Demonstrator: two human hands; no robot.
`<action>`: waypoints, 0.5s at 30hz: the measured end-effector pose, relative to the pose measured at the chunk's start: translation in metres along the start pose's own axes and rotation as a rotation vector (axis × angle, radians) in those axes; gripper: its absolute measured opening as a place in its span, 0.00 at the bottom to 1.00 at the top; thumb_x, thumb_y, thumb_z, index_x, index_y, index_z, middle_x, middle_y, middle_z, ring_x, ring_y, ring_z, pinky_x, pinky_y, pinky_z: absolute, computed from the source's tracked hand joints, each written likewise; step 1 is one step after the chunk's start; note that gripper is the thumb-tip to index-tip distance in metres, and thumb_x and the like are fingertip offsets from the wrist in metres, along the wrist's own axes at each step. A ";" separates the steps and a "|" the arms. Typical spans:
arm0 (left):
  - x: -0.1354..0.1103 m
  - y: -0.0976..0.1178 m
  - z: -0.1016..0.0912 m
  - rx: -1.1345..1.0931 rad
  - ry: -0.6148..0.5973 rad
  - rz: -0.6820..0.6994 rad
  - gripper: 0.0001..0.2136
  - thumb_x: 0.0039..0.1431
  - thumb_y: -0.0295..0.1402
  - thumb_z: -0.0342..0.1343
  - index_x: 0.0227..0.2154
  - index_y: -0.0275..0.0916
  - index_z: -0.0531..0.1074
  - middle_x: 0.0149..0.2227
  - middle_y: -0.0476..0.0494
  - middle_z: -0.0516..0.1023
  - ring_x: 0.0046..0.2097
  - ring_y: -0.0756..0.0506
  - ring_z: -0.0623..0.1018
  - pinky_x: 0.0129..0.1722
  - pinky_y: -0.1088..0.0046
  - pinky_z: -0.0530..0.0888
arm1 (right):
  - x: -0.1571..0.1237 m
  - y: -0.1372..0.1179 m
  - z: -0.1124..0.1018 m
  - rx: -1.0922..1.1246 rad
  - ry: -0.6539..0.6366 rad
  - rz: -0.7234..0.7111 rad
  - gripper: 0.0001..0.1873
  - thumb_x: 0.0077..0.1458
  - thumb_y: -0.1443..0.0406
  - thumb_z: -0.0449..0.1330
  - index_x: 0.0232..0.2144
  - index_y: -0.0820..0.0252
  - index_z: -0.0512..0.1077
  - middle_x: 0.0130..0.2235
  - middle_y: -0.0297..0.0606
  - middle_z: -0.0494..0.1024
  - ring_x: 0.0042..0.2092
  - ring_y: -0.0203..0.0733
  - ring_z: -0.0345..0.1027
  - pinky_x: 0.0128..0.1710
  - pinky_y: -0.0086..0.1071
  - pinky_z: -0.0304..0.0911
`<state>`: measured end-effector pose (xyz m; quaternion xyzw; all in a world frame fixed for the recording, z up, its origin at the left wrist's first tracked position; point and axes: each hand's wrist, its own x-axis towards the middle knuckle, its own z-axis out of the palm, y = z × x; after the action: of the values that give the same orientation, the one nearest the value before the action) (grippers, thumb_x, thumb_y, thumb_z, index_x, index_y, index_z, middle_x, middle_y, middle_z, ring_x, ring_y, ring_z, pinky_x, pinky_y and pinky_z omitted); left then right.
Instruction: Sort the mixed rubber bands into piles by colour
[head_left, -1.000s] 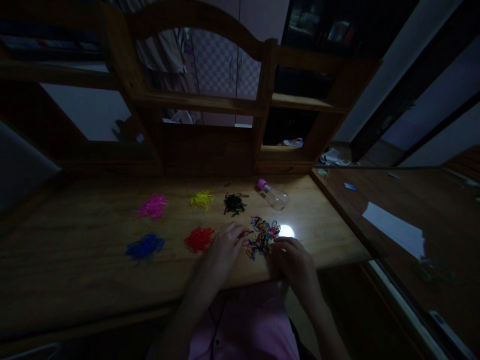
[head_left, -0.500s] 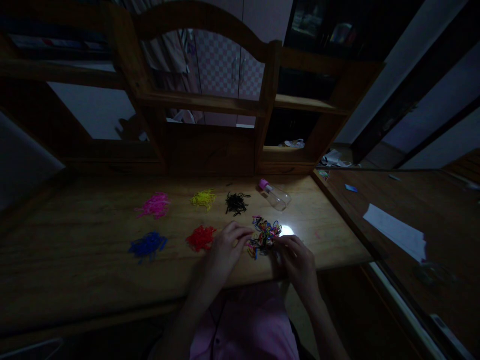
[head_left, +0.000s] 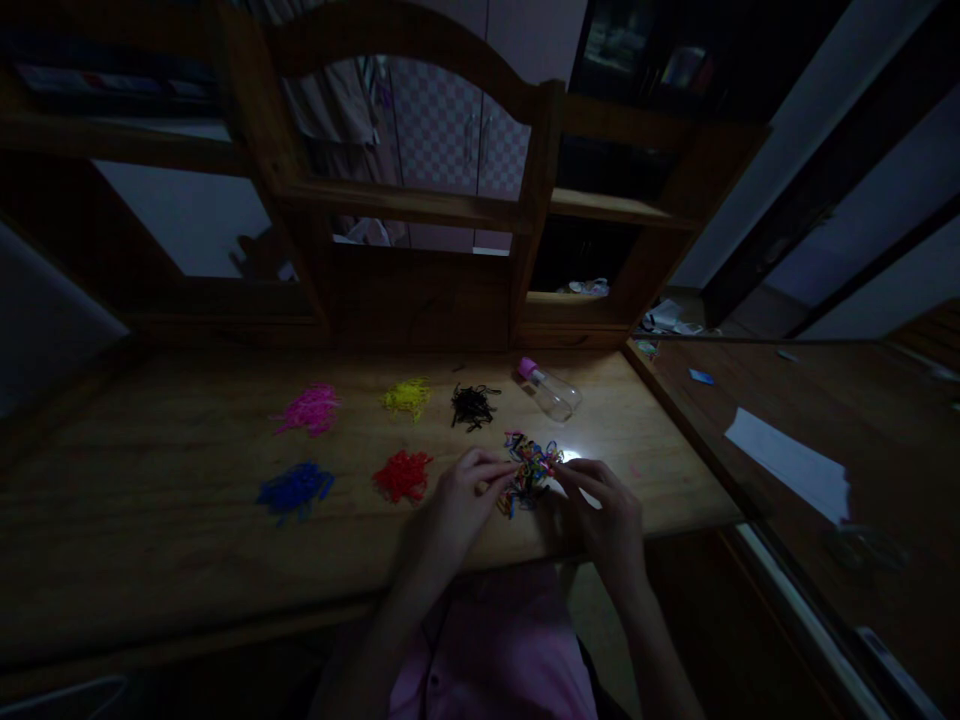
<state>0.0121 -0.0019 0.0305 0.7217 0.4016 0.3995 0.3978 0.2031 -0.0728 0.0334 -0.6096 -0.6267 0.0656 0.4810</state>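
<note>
A mixed pile of small multicoloured rubber bands (head_left: 534, 480) lies on the wooden desk, between my two hands. My left hand (head_left: 463, 498) reaches into the pile's left side, thumb and forefinger pinched; what is between them is too small to make out. From the right, my right hand (head_left: 611, 510) pinches at some bands, with a pink one showing by its fingertips. Bands of one colour lie in separate heaps: red rubber bands (head_left: 403, 475) beside my left hand, black rubber bands (head_left: 472, 405), yellow rubber bands (head_left: 406, 397), pink rubber bands (head_left: 309, 409) and blue rubber bands (head_left: 295, 490).
A clear bottle (head_left: 556, 396) with a pink cap lies on its side behind the mixed pile. Wooden shelving (head_left: 420, 300) rises along the desk's back. On a lower brown surface to the right are white paper (head_left: 791, 465) and a small blue card (head_left: 701, 377).
My left hand has shifted right, deeper into the mixed pile. My right hand has moved slightly and its fingertips sit a little higher on the pile. The coloured heaps look unchanged.
</note>
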 end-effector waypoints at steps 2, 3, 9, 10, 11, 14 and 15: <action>0.001 -0.002 0.002 -0.026 0.021 0.004 0.08 0.56 0.29 0.59 0.37 0.44 0.80 0.37 0.46 0.77 0.40 0.47 0.77 0.41 0.73 0.74 | 0.000 -0.001 0.000 0.034 -0.006 0.017 0.11 0.56 0.68 0.60 0.40 0.51 0.79 0.41 0.38 0.79 0.42 0.42 0.74 0.42 0.34 0.70; 0.001 -0.003 0.002 -0.044 0.028 -0.001 0.07 0.56 0.29 0.60 0.37 0.44 0.81 0.36 0.45 0.77 0.40 0.47 0.77 0.40 0.73 0.74 | 0.000 -0.002 0.001 0.051 -0.005 0.040 0.11 0.56 0.67 0.60 0.40 0.51 0.79 0.42 0.37 0.80 0.42 0.43 0.75 0.44 0.35 0.70; 0.003 0.004 0.003 -0.169 0.071 -0.075 0.05 0.53 0.30 0.62 0.32 0.42 0.81 0.34 0.45 0.80 0.38 0.46 0.79 0.39 0.72 0.76 | 0.001 -0.007 0.004 0.270 0.029 0.457 0.14 0.49 0.60 0.67 0.40 0.56 0.80 0.41 0.39 0.82 0.42 0.49 0.76 0.45 0.40 0.72; 0.003 0.006 0.004 -0.175 0.078 -0.085 0.05 0.53 0.30 0.62 0.32 0.42 0.81 0.35 0.45 0.81 0.38 0.46 0.79 0.41 0.72 0.76 | 0.002 -0.009 0.004 0.320 0.025 0.526 0.15 0.47 0.59 0.68 0.39 0.57 0.80 0.41 0.40 0.82 0.42 0.50 0.76 0.45 0.40 0.72; 0.004 0.007 0.004 -0.185 0.080 -0.098 0.05 0.53 0.30 0.62 0.33 0.41 0.81 0.36 0.45 0.81 0.39 0.46 0.79 0.42 0.71 0.76 | 0.003 -0.010 0.004 0.367 0.019 0.581 0.16 0.46 0.59 0.69 0.38 0.59 0.80 0.40 0.41 0.82 0.42 0.50 0.76 0.45 0.41 0.72; 0.003 0.010 0.007 -0.291 0.044 -0.157 0.09 0.53 0.31 0.62 0.38 0.40 0.80 0.40 0.44 0.81 0.42 0.45 0.80 0.44 0.70 0.76 | 0.006 -0.013 0.004 0.544 -0.012 0.682 0.18 0.41 0.59 0.72 0.36 0.61 0.79 0.38 0.42 0.82 0.41 0.50 0.77 0.43 0.40 0.72; 0.003 0.010 0.009 -0.346 0.021 -0.183 0.11 0.53 0.31 0.62 0.40 0.40 0.79 0.40 0.44 0.81 0.41 0.45 0.80 0.44 0.70 0.76 | 0.007 -0.014 0.004 0.610 -0.027 0.702 0.19 0.41 0.60 0.72 0.37 0.61 0.79 0.37 0.42 0.82 0.40 0.50 0.77 0.42 0.39 0.72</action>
<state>0.0238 -0.0049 0.0369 0.5990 0.3950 0.4324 0.5461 0.1917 -0.0686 0.0440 -0.6145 -0.3406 0.4137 0.5790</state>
